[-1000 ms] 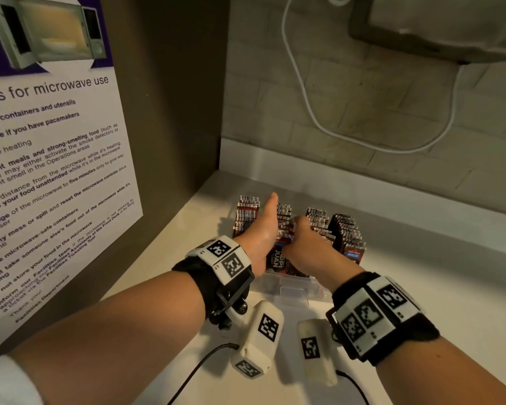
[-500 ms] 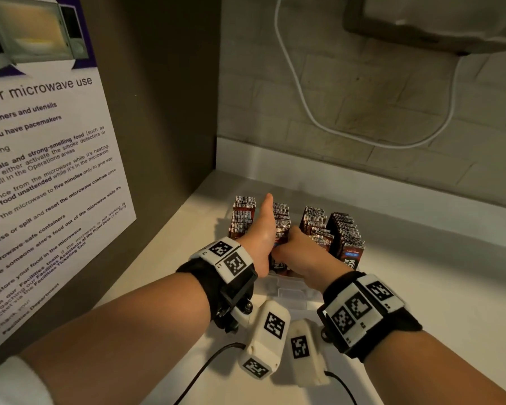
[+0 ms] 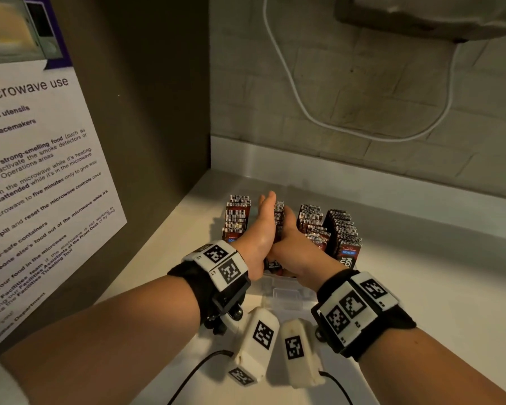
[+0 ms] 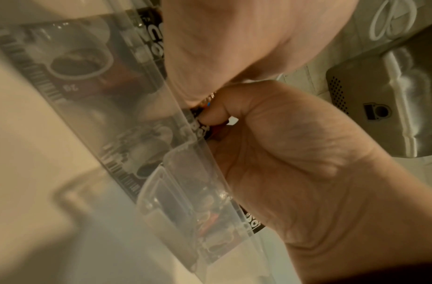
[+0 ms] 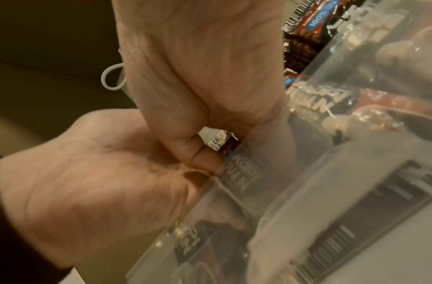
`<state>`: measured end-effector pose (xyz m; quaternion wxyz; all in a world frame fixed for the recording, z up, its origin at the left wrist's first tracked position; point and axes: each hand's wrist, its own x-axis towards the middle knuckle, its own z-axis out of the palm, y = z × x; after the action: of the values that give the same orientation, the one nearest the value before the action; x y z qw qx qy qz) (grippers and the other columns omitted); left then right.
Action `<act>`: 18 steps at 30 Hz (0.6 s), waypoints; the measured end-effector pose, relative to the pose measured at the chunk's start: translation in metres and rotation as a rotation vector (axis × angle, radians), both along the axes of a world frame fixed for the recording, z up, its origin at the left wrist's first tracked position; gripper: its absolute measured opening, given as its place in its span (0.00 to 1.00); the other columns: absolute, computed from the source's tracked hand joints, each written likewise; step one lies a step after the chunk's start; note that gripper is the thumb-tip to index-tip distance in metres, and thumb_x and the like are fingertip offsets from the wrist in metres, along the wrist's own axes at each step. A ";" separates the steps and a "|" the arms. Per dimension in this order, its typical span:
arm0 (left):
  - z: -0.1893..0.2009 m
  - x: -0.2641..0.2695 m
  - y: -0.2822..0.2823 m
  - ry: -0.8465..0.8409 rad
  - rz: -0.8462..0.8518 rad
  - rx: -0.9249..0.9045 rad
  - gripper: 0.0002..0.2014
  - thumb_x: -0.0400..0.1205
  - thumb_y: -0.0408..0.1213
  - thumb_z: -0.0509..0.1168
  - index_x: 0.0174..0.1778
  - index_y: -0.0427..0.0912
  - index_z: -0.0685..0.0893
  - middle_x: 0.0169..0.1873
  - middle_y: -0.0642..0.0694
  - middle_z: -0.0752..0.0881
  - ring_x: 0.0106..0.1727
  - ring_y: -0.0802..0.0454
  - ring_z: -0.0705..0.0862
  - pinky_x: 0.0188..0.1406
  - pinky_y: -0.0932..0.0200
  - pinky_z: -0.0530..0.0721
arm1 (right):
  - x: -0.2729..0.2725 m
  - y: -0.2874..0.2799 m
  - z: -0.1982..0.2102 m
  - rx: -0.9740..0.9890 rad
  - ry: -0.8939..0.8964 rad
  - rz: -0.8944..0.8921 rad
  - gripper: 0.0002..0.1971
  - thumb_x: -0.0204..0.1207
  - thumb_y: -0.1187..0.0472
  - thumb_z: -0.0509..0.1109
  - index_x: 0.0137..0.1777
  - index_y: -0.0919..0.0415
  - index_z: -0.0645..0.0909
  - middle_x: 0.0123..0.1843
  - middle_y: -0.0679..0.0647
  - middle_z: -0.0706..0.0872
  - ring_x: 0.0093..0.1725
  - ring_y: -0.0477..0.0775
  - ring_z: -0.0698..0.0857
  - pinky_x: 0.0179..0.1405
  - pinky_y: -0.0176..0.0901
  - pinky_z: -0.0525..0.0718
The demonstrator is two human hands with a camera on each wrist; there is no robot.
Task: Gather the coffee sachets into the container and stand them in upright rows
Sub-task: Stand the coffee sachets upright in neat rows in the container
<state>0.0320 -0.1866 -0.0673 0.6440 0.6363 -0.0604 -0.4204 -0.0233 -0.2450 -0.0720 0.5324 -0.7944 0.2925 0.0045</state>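
A clear plastic container [image 3: 284,290] stands on the white counter and holds several upright rows of dark red coffee sachets [image 3: 237,217]. My left hand [image 3: 260,229] reaches into it with straight fingers and its palm pressed flat against the left side of the middle row [image 3: 278,217]. My right hand [image 3: 292,241] is curled round that row from the right. In the right wrist view the sachet tops [image 5: 222,141] peek out between the right hand [image 5: 197,67] and the left palm [image 5: 100,173]. The left wrist view shows the container wall [image 4: 137,134] beside both hands.
Two more sachet rows [image 3: 343,232] fill the container's right side. A cabinet side with a microwave notice [image 3: 41,171] walls off the left. The tiled wall carries a white cable [image 3: 304,112], and an appliance [image 3: 421,16] hangs overhead. The counter [image 3: 421,287] stretches to the right.
My right hand has moved left against my left hand, and the middle row is squeezed tighter between them. Both hands have stayed inside the container.
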 end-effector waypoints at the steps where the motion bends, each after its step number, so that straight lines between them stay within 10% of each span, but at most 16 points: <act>1: 0.001 0.000 0.000 0.004 -0.002 0.000 0.35 0.81 0.70 0.46 0.84 0.61 0.54 0.84 0.46 0.59 0.83 0.45 0.61 0.81 0.41 0.59 | 0.000 0.000 0.000 -0.002 -0.003 -0.006 0.51 0.77 0.68 0.67 0.83 0.45 0.30 0.78 0.58 0.71 0.63 0.57 0.82 0.53 0.49 0.86; 18: 0.002 0.002 -0.001 0.002 0.018 0.019 0.38 0.79 0.72 0.49 0.83 0.57 0.62 0.80 0.41 0.68 0.78 0.42 0.69 0.78 0.39 0.66 | 0.001 0.003 0.000 0.021 0.021 0.004 0.53 0.76 0.70 0.68 0.82 0.42 0.29 0.81 0.58 0.67 0.63 0.57 0.82 0.61 0.58 0.85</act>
<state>0.0336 -0.1875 -0.0652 0.6418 0.6425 -0.0498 -0.4158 -0.0220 -0.2423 -0.0718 0.5377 -0.7891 0.2963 0.0172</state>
